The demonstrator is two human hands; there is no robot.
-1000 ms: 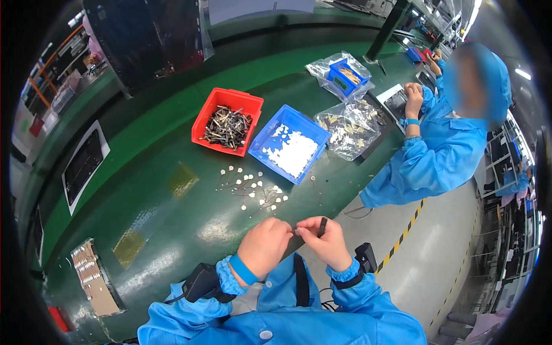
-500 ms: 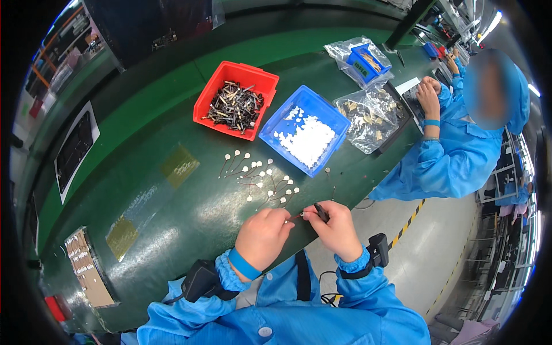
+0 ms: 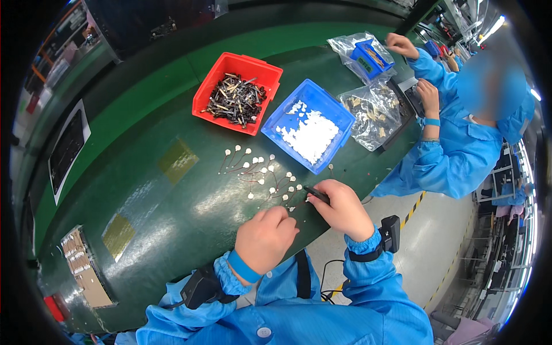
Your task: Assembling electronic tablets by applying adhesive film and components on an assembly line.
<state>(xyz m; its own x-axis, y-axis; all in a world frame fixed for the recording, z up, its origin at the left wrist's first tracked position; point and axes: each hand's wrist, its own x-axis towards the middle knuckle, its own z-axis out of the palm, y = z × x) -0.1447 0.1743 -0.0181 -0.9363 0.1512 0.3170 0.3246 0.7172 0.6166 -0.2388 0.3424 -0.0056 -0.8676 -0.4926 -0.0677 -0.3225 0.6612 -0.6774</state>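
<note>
My right hand point(image 3: 343, 211) is closed round a slim black pen-like tool point(image 3: 318, 195), whose exact kind I cannot make out. It is over the bench edge, close to several small white discs with thin red wires point(image 3: 271, 190) lying on the green bench. A small pale bit shows at its fingertips. Nearer to me, my left hand point(image 3: 266, 238) is curled closed over the bench; what its fingers hold, if anything, is hidden. Beyond the discs stand a red bin point(image 3: 203, 95) of dark and metallic slender parts and a blue bin point(image 3: 278, 137) of small white pieces.
At the right, a co-worker in blue point(image 3: 443, 152) sits by a dark tray. Clear plastic bags point(image 3: 368, 123) and a small blue box point(image 3: 371, 63) lie near that person. A cardboard piece point(image 3: 89, 282) with rows of white parts rests at the left.
My hands have come apart; the right one moved up and away toward the discs with the black tool. The co-worker has raised one hand toward the small blue box.
</note>
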